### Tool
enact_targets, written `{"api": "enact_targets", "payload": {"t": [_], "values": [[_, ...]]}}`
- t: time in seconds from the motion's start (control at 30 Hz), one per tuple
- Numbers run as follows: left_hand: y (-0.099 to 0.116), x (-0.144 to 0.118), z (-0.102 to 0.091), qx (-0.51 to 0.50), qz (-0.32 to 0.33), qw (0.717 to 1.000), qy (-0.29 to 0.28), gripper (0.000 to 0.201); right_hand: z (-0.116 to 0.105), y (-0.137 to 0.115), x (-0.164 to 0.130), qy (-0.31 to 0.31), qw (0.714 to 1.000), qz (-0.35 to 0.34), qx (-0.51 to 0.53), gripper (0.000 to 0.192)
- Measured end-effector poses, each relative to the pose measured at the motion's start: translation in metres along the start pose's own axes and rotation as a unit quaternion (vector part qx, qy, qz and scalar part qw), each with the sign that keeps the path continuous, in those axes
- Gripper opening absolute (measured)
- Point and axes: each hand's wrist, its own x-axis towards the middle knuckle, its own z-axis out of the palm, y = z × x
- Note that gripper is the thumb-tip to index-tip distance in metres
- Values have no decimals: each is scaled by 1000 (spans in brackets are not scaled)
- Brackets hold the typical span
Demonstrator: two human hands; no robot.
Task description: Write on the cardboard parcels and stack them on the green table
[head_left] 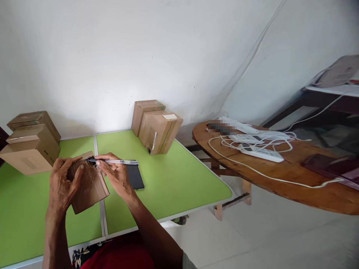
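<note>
- Your fingers (pixel 73 163) on the left hand (pixel 63 183) are curling over the top and near side of the small cardboard box (pixel 89 188), clamped on it, so it is being held tilted just above the green table (pixel 168 179), over the seam between its two panels.
- You are gripping it where it is stiffest, judging by the shape: across a corner and along the edges. The flat faces look like thin board and would probably dent under hard pressure.
- The box seems light, since one hand is carrying it with no sign of strain. Its taped surface is looking glossy, so it may be slippery; keeping the thumb on bare cardboard would likely hold better.
- Your right hand (pixel 116 175) is pinching a pen (pixel 116 161) between thumb and fingers, closed around its barrel, and is laying its tip against the box's upper edge. The pen is thin and smooth, so a grip near the tip is likely giving you more control.
- Just right of that hand a dark phone (pixel 136 177) is lying flat on the table.
- Further along, more cardboard boxes are standing at the left rear (pixel 30 144) and the centre rear (pixel 157 127), well apart from your hands.
- Off to the right a round wooden table (pixel 280 179) is carrying white power strips (pixel 260 151) and cables.
</note>
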Motion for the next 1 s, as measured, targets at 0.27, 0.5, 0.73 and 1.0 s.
{"api": "enact_targets", "payload": {"t": [0.27, 0.5, 0.73, 1.0], "values": [[-1, 0, -1, -8, -9, 1000, -5, 42, -6, -7, -1, -35, 999, 10, -10, 33], [0, 1, -1, 6, -6, 1000, -3, 43, -19, -15, -5, -28, 999, 12, -30, 35], [3, 3, -1, 19, -14, 1000, 4, 43, -40, -5, 9, 41, 999, 9, 26, 47], [2, 5, 3, 15, -32, 999, 22, 41, -48, 39, 8, -67, 849, 267, -450, 15]]}}
